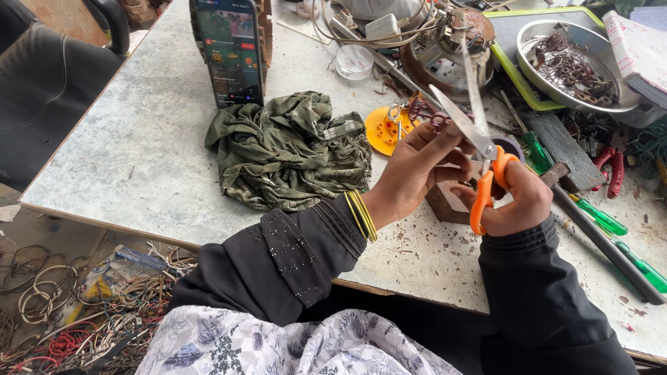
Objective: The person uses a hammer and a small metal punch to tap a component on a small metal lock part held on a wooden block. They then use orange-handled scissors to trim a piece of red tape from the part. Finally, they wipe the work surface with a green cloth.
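My right hand grips orange-handled scissors, their steel blades parted and pointing up and away. My left hand, with yellow bangles at the wrist, pinches a small dark coil of wire between fingertips, right beside the lower blade. Both hands hover over the worn table, just above a brown block.
A crumpled green cloth lies left of the hands, a phone propped behind it. An orange disc, a round motor part, a metal bowl of wire scraps, green screwdrivers and a hammer crowd the right. Wire tangles lie on the floor.
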